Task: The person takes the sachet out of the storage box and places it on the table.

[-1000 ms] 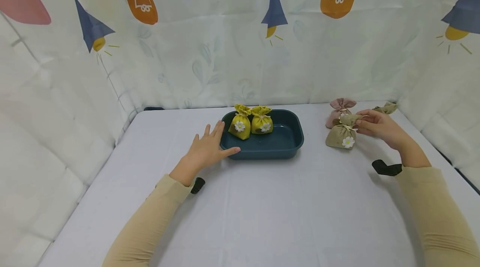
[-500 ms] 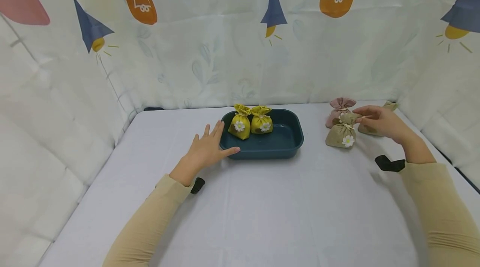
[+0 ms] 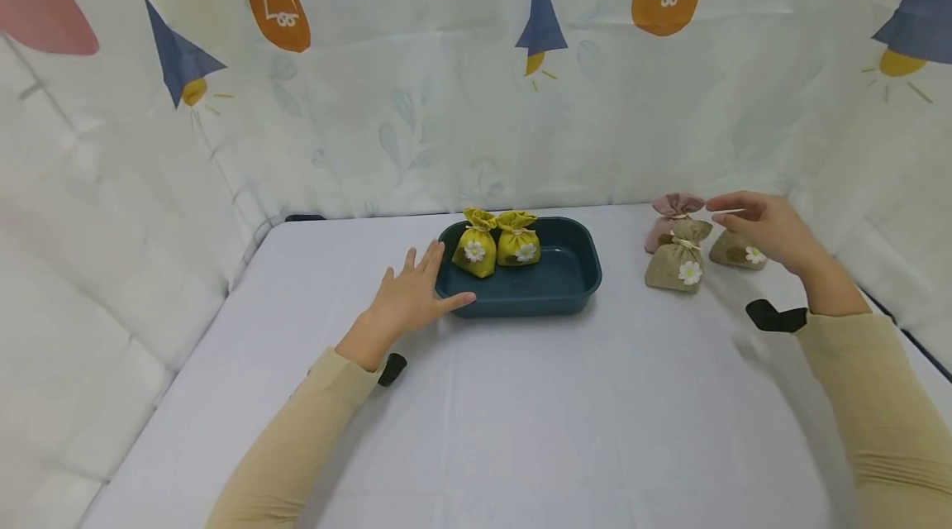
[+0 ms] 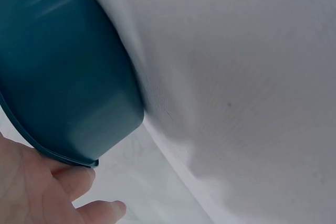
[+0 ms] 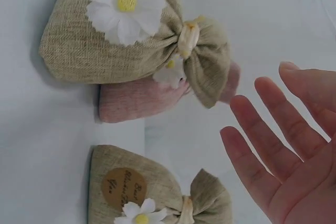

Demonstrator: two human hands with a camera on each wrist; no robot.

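Note:
My left hand point(image 3: 405, 299) rests with spread fingers at the left end of a dark teal plastic tray point(image 3: 521, 305); in the left wrist view its fingers touch the rim. Two yellow drawstring pouches with white flowers, a left one point(image 3: 476, 256) and a right one point(image 3: 519, 246), stand in the tray's left half. My right hand point(image 3: 773, 233) hovers, fingers apart and holding nothing, beside a beige pouch point(image 3: 673, 268). Behind that pouch is a pink pouch point(image 3: 660, 233), partly hidden. Another beige pouch point(image 3: 732, 251), its top covered by my hand in the head view, stands further right.
A white cloth covers the table point(image 3: 535, 413). Behind it hangs a white curtain point(image 3: 461, 124) printed with lamps, and similar fabric closes both sides. A small dark object point(image 3: 305, 217) lies at the back left edge.
My right hand has let go of the front beige pouch and lifted up and slightly right. The pouch stays standing on the table. My left hand has not moved.

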